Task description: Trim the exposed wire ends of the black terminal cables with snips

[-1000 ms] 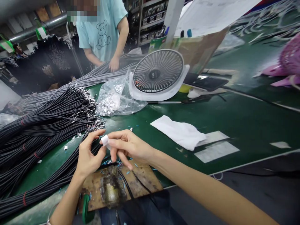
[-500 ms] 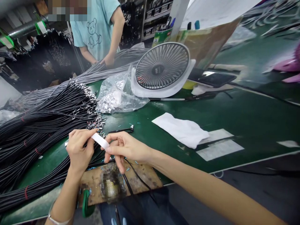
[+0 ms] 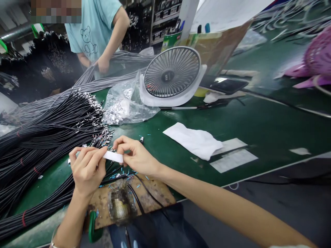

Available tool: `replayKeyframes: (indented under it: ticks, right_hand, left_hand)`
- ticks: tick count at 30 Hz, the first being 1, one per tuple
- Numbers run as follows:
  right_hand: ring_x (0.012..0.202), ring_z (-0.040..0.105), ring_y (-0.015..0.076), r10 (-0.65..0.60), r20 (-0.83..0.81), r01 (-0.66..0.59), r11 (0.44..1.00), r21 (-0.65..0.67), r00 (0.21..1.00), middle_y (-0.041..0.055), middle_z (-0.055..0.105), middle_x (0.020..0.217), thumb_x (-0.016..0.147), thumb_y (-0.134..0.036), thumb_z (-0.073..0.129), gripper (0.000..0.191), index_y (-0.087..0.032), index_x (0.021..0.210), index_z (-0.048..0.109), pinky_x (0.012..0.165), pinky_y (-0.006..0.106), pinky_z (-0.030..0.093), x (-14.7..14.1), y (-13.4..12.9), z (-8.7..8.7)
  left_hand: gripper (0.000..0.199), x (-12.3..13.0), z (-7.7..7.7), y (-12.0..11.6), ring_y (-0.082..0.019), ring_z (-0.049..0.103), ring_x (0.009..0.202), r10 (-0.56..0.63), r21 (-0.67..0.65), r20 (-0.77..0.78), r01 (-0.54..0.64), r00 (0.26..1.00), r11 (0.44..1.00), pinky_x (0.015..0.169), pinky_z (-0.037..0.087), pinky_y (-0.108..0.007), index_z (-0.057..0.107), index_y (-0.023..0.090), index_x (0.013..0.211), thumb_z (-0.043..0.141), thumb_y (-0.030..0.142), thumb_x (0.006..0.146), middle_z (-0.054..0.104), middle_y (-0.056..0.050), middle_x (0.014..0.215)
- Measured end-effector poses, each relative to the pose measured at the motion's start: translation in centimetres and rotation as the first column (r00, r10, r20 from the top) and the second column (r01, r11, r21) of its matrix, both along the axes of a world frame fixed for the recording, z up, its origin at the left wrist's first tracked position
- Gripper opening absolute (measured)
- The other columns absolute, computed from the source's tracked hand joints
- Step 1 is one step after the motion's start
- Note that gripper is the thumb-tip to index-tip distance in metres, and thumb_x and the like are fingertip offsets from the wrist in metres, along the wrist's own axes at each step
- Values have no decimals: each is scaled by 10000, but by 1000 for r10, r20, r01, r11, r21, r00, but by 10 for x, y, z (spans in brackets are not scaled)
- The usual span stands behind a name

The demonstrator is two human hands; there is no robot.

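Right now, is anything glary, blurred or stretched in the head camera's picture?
Head view: glare on the phone; pale sheen on the green table near the pink object, which looks stretched at the right edge; haze softens the upper left; the white strip shows little surface detail.

I'm getting a moderately bright view, with diffuse light seeming to fall from above. The counter is carrying pale sheens toward two and eight o'clock, and the phone is throwing a hard glare at two. The plastic bag is glinting near ten, while the white cloth at four and the white strip are reading very bright. The floor at four is sinking into shadow. Haze is softening the dark background at ten, where pixelation is masking one patch. Wide-angle distortion is stretching the edges; the pink object at two is looking soft.
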State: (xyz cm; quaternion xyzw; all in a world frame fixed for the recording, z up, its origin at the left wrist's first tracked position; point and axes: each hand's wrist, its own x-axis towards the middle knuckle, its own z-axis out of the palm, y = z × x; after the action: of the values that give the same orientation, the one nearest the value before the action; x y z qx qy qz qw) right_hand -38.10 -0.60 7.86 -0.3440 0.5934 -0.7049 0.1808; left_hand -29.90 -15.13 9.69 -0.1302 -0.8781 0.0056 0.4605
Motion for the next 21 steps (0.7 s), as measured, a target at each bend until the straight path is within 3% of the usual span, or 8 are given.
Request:
replayKeyframes:
  ticks: [3,6,10,13,18,21]
  right_hand:
    - [744,469,79,15,-11,-16,999,-42,1000,42,505,971,652,35,453,266,-130,522,617,579,189,408,-5,2,1]
    - [722,454,78,65,19,-63,993,-97,998,42,520,1117,643,34,450,325,-169,684,699,569,206,398,-9,3,0]
    - [732,476,88,118,68,-108,985,-132,991,26,500,1243,626,47,440,424,-210,799,729,605,237,434,-11,2,-2]
    - [733,489,94,138,116,-121,982,-143,984,22,501,1264,627,36,460,413,-219,792,740,654,267,461,-9,4,-1]
    - [813,511,114,209,228,-162,964,-209,951,-8,540,1245,570,52,464,488,-260,816,746,742,283,470,-3,4,-1]
    - [809,509,112,185,170,-159,975,-156,968,-1,513,1285,579,59,440,516,-262,846,744,749,294,467,-5,4,-3]
  left_hand:
    - [140,-2,-7,1,-142,603,626,13,95,63,-19,998,995,746,369,-329,653,203,842,574,96,795,670,1,656]
    - [85,-2,-14,5,-126,554,586,-10,184,135,-15,991,983,679,380,-284,643,194,777,580,150,812,628,7,619]
    - [197,2,-19,13,-102,474,479,-30,377,289,-85,957,922,505,333,-233,611,195,643,588,269,824,559,25,533]
    - [253,3,-19,17,-91,430,435,-83,470,389,-121,918,874,453,297,-223,617,191,617,569,315,832,516,31,488]
    - [235,0,-17,14,-93,432,451,-96,522,430,-160,898,838,446,282,-211,673,191,663,566,330,819,520,22,493]
    - [267,-1,-13,15,-80,394,434,-191,602,496,-177,847,778,436,262,-206,664,174,594,595,343,790,495,27,464]
